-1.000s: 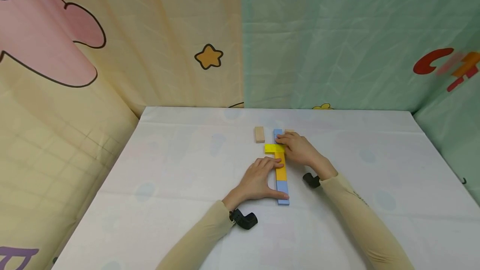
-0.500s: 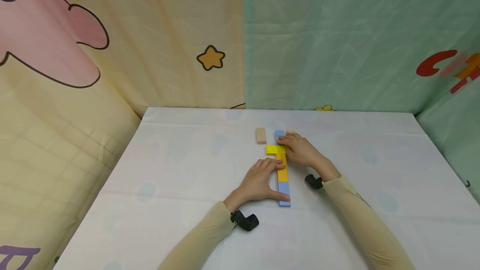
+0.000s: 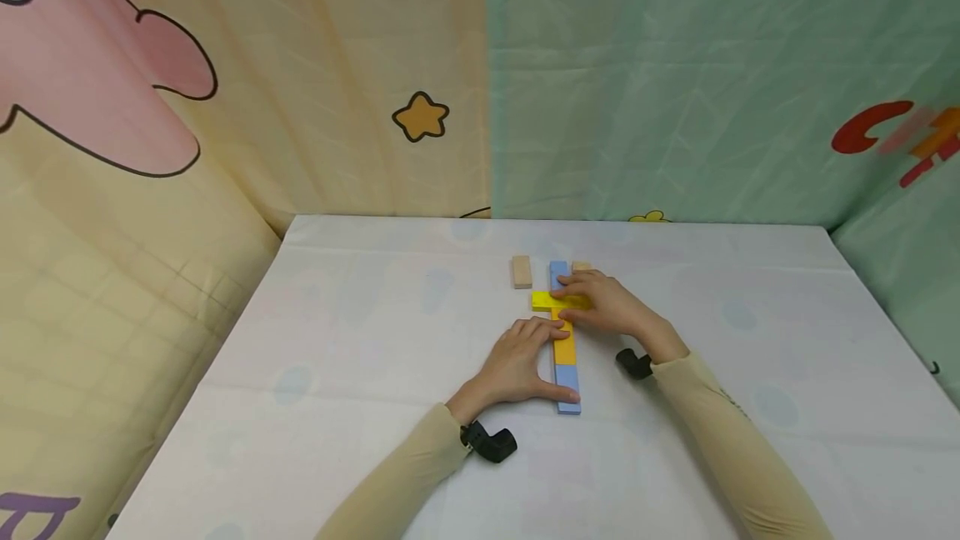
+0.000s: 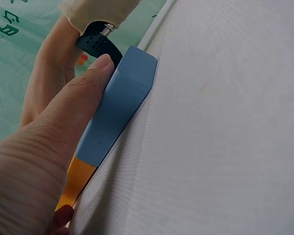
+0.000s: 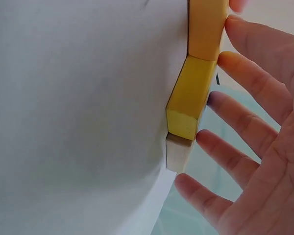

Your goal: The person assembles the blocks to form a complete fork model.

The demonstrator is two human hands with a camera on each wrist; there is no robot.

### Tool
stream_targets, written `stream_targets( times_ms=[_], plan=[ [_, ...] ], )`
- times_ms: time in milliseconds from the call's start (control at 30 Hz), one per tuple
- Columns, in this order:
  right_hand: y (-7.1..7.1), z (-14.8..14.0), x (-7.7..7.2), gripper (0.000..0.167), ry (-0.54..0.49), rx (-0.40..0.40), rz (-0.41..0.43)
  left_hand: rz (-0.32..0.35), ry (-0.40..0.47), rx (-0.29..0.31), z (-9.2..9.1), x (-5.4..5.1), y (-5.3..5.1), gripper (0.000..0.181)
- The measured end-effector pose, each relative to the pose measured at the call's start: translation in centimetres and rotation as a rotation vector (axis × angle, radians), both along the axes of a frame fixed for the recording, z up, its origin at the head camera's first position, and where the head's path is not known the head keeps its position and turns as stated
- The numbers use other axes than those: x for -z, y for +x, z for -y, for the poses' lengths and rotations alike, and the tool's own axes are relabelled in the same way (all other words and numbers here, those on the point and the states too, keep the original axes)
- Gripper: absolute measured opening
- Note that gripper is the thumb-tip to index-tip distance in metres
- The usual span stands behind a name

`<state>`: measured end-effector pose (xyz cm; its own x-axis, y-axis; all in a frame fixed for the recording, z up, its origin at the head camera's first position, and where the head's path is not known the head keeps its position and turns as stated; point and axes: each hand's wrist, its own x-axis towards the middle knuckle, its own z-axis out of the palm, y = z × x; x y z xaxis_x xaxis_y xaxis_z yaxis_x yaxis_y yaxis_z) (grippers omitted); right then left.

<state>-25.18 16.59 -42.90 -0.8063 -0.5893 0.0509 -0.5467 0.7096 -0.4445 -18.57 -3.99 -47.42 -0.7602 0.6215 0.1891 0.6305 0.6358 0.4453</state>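
Flat wooden blocks form a cross-like row on the white table. A yellow block [image 3: 542, 301] lies crosswise above an orange block [image 3: 564, 350], with a blue block [image 3: 567, 375] below the orange and another blue block [image 3: 558, 270] above the yellow. My left hand [image 3: 517, 361] spans the lower row: its thumb rests on the lower blue block [image 4: 117, 103], its fingers lie on the orange one. Over the yellow block's right part, my right hand [image 3: 611, 302] touches the blocks with extended fingers. In the right wrist view its fingertips lie along the orange, yellow and plain blocks.
One plain wooden block [image 3: 521, 272] lies left of the upper blue block. Another plain block [image 3: 581, 266] sits to the right, partly hidden by my right hand. The white table [image 3: 337, 315] meets patterned curtains [image 3: 675, 90] at its back edge.
My right hand has shifted slightly right, with its thumb now near the orange block's top. More of the yellow block shows beneath its fingers. My left hand stays in place on the blocks.
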Motion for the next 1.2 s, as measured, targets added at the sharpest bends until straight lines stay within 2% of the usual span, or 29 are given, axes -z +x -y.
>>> stream_targets(
  times_ms=[433,633,1200],
  plan=[
    [0.22,-0.1,0.22,0.039,0.005,-0.005,-0.031,0.011,-0.006,0.001,-0.03,0.12,0.11,0.089],
    [0.07,-0.18,0.59,0.039,0.005,-0.005,-0.046,-0.005,0.0,0.004,0.04,0.18,0.02,0.089],
    [0.16,0.02,0.38,0.039,0.011,0.027,-0.007,-0.038,0.005,0.006,0.02,-0.08,0.05,0.089]
  ],
)
